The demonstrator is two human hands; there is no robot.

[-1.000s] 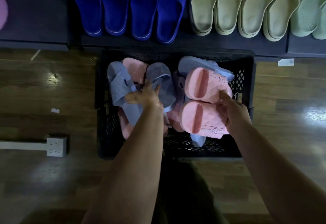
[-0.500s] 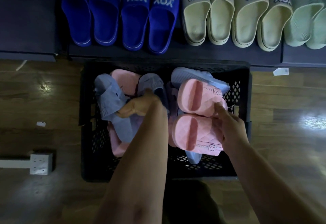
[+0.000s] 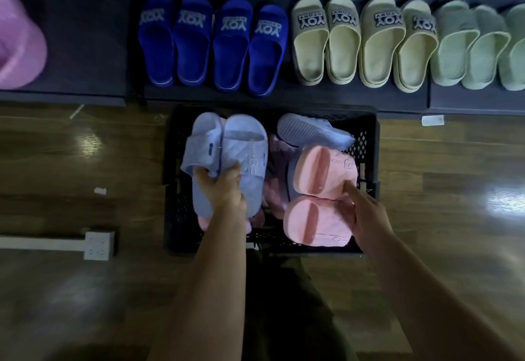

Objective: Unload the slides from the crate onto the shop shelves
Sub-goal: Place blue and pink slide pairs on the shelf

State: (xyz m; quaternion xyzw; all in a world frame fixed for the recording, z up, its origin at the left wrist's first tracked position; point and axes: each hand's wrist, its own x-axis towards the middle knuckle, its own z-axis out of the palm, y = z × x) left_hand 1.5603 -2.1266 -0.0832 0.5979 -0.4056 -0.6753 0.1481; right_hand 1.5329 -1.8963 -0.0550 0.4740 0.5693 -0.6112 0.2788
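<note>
Head cam, L→R. Upper left of frame: pink-purple item [image 3: 17, 45] on a dark shelf, blurred, can't ID. Lower left: white power strip [image 3: 98, 244] on the wood floor [image 3: 56, 156], paper scrap [image 3: 100, 190] above it.

Top row on shelf [image 3: 284, 97]: 4 blue slides [image 3: 213, 45], then 4 beige slides [image 3: 363, 45], then green slides [image 3: 477, 48] running off the right edge. All toes-away, side by side.

Black crate [image 3: 174, 218] sits on the floor at frame centre, back edge against the shelf front.

Left hand [image 3: 224, 187] is over the crate's left half, fingers curled round a lavender pair [image 3: 227, 156], both slides pinched together at the straps, soles down, raised above the rim. More pink slides underneath, partly hidden.

Centre-top of crate: one lavender slide [image 3: 312, 132], sole up, tilted.

Right half of crate: pink pair [image 3: 321, 173] stacked on their sides, openings facing left. Right hand [image 3: 363, 213] grips them from the right: index finger straight along the upper slide, other fingers curled on the lower one's strap.

White tag [image 3: 432, 120] on the floor right of the crate.
</note>
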